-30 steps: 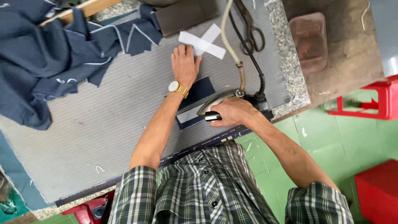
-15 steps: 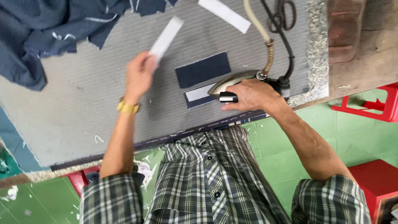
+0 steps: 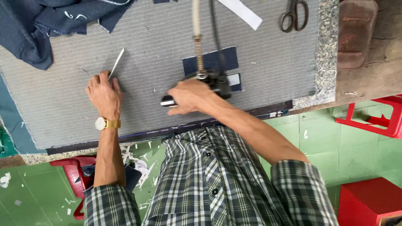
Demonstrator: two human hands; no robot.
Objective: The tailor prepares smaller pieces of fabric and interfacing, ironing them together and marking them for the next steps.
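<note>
Grey padded cloth covers your counter (image 3: 63, 104) from edge to edge, with green floor tiles showing below it. At the upper left of the frame a heap of dark blue fabric (image 3: 50, 21) spills over the padding.

Just right of that, your left hand (image 3: 104, 94) has come down flat on the padding, fingertips pinching the lower end of a white strip (image 3: 116, 63); the grip is closed on that strip. Half a second ago the same hand held the strip up in the air, so it now looks set down and steadied rather than carried.

Across the middle, your right hand (image 3: 188, 96) is clamped around the black handle of the iron (image 3: 209, 81), whose cord and hose run straight up out of the frame. The iron has slid over the dark blue patch (image 3: 211, 58) and hides most of the small white piece (image 3: 234, 79) at its right, so pressing seems under way.

Further right, a second white strip (image 3: 240, 12) lies at the top centre, scissors (image 3: 295, 14) rest near the top, and a brown tray (image 3: 356, 33) sits on bare wood at the upper right.

Open padding lies between your two hands and to the right of the iron. The near counter edge runs just below both wrists, and the padding ends at a speckled border before the tray.
</note>
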